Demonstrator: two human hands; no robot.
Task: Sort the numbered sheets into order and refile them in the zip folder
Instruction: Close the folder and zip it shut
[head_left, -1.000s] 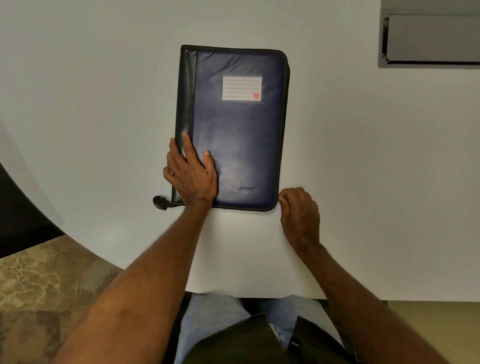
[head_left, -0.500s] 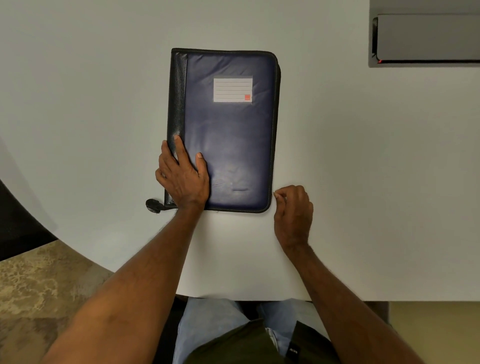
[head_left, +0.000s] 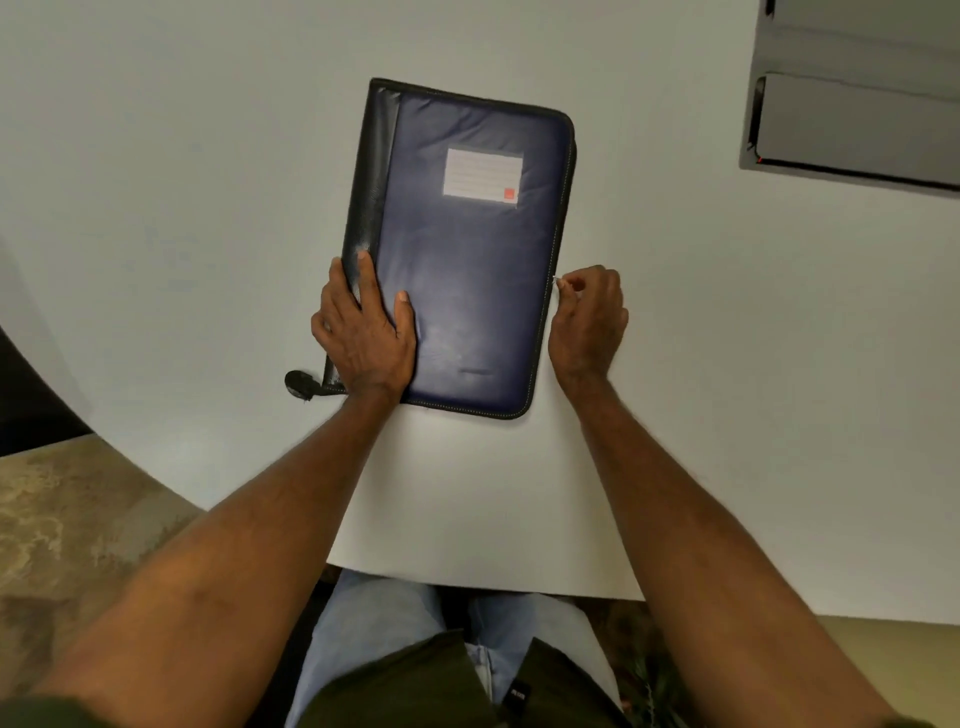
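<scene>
A dark blue zip folder (head_left: 467, 249) with a black spine and a white label lies closed on the white table (head_left: 182, 234). My left hand (head_left: 366, 332) presses flat on its lower left corner, fingers straight. My right hand (head_left: 587, 317) is at the folder's right edge, about halfway up, and pinches the small zip pull (head_left: 556, 279) between thumb and fingers. No numbered sheets are visible.
A black strap end (head_left: 298, 384) sticks out at the folder's lower left corner. A grey tray or device (head_left: 857, 114) sits at the table's far right. The table's front edge is close to my lap, and a patterned floor shows at the left.
My right hand has moved from the folder's lower right corner up along the right edge with the zip pull. My left hand stays pressed on the folder.
</scene>
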